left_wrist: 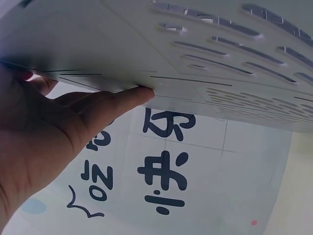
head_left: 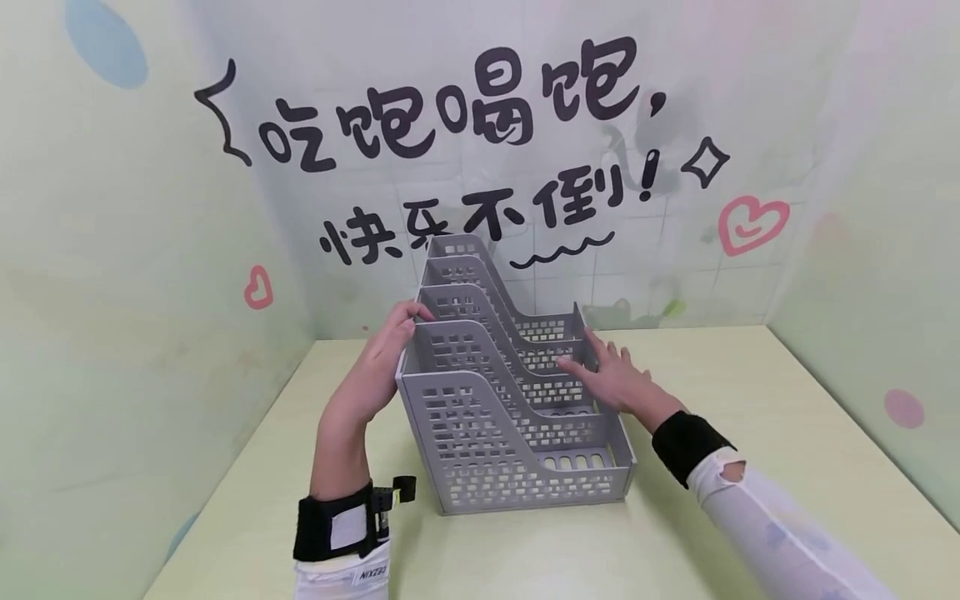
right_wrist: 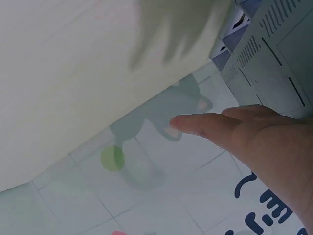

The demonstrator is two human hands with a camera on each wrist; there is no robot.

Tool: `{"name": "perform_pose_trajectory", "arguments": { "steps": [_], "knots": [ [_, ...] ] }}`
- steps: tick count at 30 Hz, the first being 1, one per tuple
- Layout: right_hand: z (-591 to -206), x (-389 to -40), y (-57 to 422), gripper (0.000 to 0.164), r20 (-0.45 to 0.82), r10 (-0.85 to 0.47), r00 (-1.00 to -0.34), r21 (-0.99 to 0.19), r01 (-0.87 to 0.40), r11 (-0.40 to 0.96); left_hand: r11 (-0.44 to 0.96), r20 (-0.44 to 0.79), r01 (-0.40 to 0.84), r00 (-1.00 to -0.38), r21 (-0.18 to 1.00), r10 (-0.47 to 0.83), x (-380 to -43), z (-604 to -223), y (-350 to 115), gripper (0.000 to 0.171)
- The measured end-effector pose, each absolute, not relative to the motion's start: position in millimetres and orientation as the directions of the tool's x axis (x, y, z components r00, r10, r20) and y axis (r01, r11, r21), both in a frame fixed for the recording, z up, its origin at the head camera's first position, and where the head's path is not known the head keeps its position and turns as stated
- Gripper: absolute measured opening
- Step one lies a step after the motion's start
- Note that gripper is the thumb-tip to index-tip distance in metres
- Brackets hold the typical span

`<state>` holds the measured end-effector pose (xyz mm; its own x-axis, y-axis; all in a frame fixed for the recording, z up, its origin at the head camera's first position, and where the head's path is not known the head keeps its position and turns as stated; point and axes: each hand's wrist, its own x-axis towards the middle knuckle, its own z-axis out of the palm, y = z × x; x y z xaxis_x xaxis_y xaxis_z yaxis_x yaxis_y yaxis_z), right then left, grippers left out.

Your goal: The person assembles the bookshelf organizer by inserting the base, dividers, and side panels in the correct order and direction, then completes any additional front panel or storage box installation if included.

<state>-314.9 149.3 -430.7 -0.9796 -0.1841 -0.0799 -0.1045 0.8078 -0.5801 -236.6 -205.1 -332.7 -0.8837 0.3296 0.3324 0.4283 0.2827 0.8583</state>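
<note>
A grey plastic file organizer [head_left: 480, 442] stands upright on the table between both hands. Its several slots have slatted, perforated dividers, tall on the left and sloping down to a low right end. My left hand [head_left: 378, 367] grips the tall left side, fingertips bent over the rim. In the left wrist view, the fingers [left_wrist: 122, 103] lie along the organizer's outer wall [left_wrist: 122, 44]. At the low end my right hand [head_left: 618, 379] holds the end wall, thumb over its inner side and the other fingers outside. The right wrist view shows one finger [right_wrist: 205, 125] stretched out away from the wall [right_wrist: 274, 63].
A pale yellow table [head_left: 720, 400] spreads beneath, meeting a printed backdrop [head_left: 487, 183] with black lettering behind the organizer. Pale side panels close in the left and right. Each wrist wears a black band [head_left: 686, 446]; the left one carries a small device.
</note>
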Motion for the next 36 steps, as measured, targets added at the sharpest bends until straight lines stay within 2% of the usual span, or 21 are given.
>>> {"name": "perform_pose_trajectory", "arguments": {
  "steps": [9,17,20,23,26,29,31,33,36],
  "knots": [
    [-445.6,-314.0,145.4,0.111,-0.137,-0.144,-0.980,-0.546,-0.046,0.837,0.256,0.344,0.436,-0.877,0.863,0.335,-235.9,-335.3,-206.2,0.037],
    [-448.6,-315.4,143.2,0.094,-0.094,-0.175,-0.980,-0.631,-0.077,0.772,0.261,0.346,0.431,-0.884,0.864,0.316,-234.8,-332.3,-208.3,0.041],
    [-452.0,-315.9,146.3,0.092,-0.085,-0.185,-0.979,-0.669,-0.081,0.739,0.306,0.362,0.429,-0.897,0.850,0.252,-230.4,-327.9,-206.2,0.040],
    [-459.5,-316.2,148.2,0.089,-0.073,-0.184,-0.980,-0.710,-0.078,0.699,0.388,0.429,0.452,-0.891,0.803,0.151,-217.5,-320.4,-205.7,0.033],
    [-459.4,-311.4,150.1,0.077,-0.018,-0.183,-0.983,-0.667,-0.124,0.735,0.430,0.579,0.577,-0.803,0.694,0.142,-198.2,-311.2,-205.6,0.023],
    [-455.9,-303.3,149.5,0.059,0.058,-0.177,-0.983,-0.549,-0.179,0.816,0.428,0.696,0.746,-0.650,0.510,0.305,-179.8,-304.5,-201.8,0.022],
    [-452.3,-296.7,148.9,0.051,0.104,-0.159,-0.982,-0.458,-0.189,0.869,0.439,0.700,0.809,-0.571,0.391,0.430,-173.1,-301.5,-195.4,0.024],
    [-448.5,-289.2,146.3,0.046,0.125,-0.146,-0.981,-0.383,-0.183,0.905,0.471,0.677,0.826,-0.539,0.310,0.500,-169.7,-302.1,-190.8,0.025],
    [-436.0,-275.9,145.9,0.041,0.135,-0.152,-0.979,-0.259,-0.183,0.948,0.536,0.663,0.804,-0.550,0.256,0.509,-171.7,-305.0,-188.6,0.021]
  ]
}}
